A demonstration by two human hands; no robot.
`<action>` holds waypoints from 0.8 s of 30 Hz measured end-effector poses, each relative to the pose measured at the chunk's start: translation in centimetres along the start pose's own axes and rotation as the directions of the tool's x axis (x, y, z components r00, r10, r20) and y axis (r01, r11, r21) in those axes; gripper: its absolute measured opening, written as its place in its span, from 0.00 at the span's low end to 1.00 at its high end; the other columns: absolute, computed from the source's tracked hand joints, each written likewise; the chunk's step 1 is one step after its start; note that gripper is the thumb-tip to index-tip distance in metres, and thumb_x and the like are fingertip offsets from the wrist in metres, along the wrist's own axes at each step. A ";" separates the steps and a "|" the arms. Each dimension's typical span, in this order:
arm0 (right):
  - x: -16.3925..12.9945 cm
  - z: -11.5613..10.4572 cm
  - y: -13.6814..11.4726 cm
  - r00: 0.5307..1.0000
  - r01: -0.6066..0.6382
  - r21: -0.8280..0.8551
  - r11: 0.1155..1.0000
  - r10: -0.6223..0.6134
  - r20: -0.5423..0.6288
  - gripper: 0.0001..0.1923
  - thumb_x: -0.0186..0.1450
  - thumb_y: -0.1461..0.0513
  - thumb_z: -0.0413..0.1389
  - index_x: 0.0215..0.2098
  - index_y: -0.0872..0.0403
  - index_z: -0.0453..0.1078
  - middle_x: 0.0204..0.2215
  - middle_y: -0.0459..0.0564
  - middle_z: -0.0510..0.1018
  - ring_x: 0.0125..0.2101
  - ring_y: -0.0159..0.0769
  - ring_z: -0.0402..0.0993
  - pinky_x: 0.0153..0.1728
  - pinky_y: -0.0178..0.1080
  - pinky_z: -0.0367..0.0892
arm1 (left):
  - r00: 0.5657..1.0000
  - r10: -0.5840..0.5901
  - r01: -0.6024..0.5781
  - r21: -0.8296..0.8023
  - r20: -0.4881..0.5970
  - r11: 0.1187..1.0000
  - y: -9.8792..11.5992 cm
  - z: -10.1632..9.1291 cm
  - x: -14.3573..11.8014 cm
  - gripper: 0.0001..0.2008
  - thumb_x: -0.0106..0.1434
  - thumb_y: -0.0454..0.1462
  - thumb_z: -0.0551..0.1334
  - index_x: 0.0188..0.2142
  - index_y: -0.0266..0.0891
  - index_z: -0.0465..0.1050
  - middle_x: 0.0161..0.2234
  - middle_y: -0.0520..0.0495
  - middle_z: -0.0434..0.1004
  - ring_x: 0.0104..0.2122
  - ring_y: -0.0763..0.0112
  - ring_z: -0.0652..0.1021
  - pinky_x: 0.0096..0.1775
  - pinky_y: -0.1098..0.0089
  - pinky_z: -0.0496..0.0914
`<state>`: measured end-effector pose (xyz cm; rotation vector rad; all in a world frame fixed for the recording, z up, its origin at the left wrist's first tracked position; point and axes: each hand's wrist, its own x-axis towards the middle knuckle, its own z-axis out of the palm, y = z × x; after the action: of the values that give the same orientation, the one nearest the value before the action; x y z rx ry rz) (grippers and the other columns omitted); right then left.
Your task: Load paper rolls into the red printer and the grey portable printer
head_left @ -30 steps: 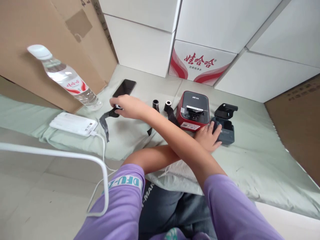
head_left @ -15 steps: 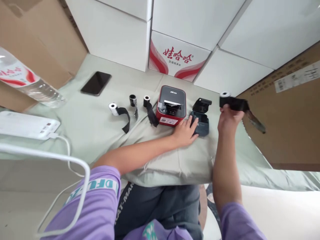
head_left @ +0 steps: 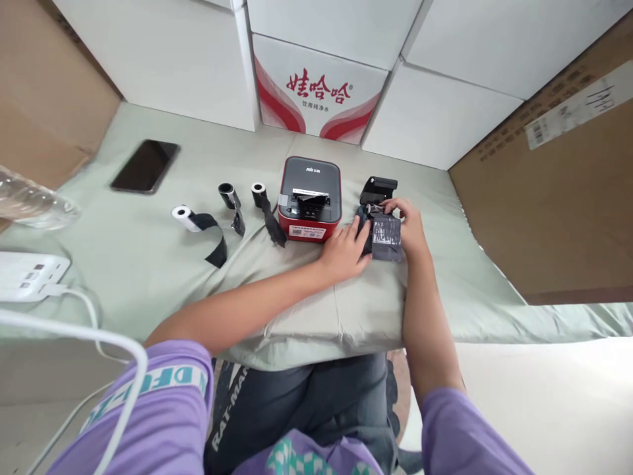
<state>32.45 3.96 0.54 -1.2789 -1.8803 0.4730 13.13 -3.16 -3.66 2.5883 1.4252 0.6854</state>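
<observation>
The small dark printer [head_left: 367, 245] stands on the green cloth [head_left: 366, 310] with its lid [head_left: 380, 188] raised, and at its opening is a paper roll [head_left: 374, 209]; whether the roll sits fully inside, I cannot tell. The strip [head_left: 386, 240] of this roll hangs over the front, so with the hands it hides most of the compartment. The left hand [head_left: 345, 251] lies spread against the printer's left side, its fingers apart and not closed around it. The right hand [head_left: 409, 225] is at the other side, with bent fingers touching the roll; its thumb is hidden, therefore I cannot tell how firmly it grips. Just beside the left hand is a red and black printer [head_left: 310, 179], closed, with dark paper coming out from its slot. To the left of it lie three loose rolls [head_left: 182, 215] with dark tails, the nearest tail reaching its lower corner. Farther left are a phone [head_left: 146, 166], a clear bottle [head_left: 34, 199] cut by the edge, and a white power bank [head_left: 30, 276] with a cable. White boxes [head_left: 173, 59] close the back, and a cardboard box [head_left: 554, 204] stands at the right
</observation>
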 end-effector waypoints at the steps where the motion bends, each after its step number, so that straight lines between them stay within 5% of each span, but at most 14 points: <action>1: 0.0 0.1 0.1 1.000 0.001 -0.013 1.000 -0.001 0.015 0.06 0.55 0.58 0.61 0.28 0.48 0.67 0.40 0.51 0.82 0.43 0.46 0.72 0.49 0.49 0.64 | 1.000 0.001 -0.001 -0.001 0.003 1.000 0.0 0.0 0.0 0.37 0.70 0.45 0.58 0.71 0.26 0.54 0.71 0.20 0.55 0.63 0.43 0.71 0.61 0.52 0.64; 10: -0.1 -0.6 -0.1 0.996 0.040 0.037 0.999 -0.042 0.081 0.12 0.56 0.54 0.64 0.38 0.47 0.79 0.46 0.54 0.81 0.51 0.51 0.73 0.54 0.53 0.65 | 1.000 -0.002 0.002 0.016 -0.009 1.000 0.0 0.2 -0.1 0.37 0.71 0.46 0.56 0.72 0.26 0.53 0.71 0.21 0.56 0.61 0.43 0.73 0.59 0.52 0.65; 17: -0.5 -1.1 0.7 0.974 0.022 0.464 0.885 0.086 -0.210 0.25 0.64 0.40 0.47 0.39 0.45 0.77 0.35 0.54 0.81 0.38 0.51 0.79 0.40 0.55 0.72 | 1.000 -0.003 0.003 0.016 0.008 1.000 0.1 -0.1 -0.1 0.37 0.72 0.46 0.55 0.72 0.26 0.53 0.71 0.21 0.55 0.62 0.43 0.72 0.60 0.53 0.65; 20: -0.3 -1.4 1.1 0.949 -0.004 0.486 0.874 0.156 -0.274 0.31 0.64 0.37 0.42 0.42 0.46 0.77 0.34 0.57 0.81 0.33 0.51 0.78 0.36 0.55 0.71 | 1.000 -0.002 0.002 0.002 0.007 1.000 0.0 -0.1 0.0 0.37 0.71 0.45 0.56 0.72 0.26 0.53 0.71 0.21 0.55 0.63 0.44 0.72 0.60 0.52 0.64; 24: 0.4 -0.6 1.6 0.915 -0.089 0.405 0.910 0.236 -0.328 0.37 0.65 0.35 0.36 0.52 0.45 0.73 0.47 0.58 0.82 0.48 0.51 0.79 0.42 0.52 0.71 | 1.000 0.002 -0.002 -0.030 0.004 1.000 -0.1 -0.1 0.0 0.39 0.69 0.43 0.57 0.72 0.24 0.49 0.71 0.21 0.55 0.65 0.45 0.69 0.61 0.54 0.63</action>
<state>33.85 4.92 0.02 -1.1687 -1.2918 0.6076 13.02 -3.16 -3.56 2.5676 1.4008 0.6953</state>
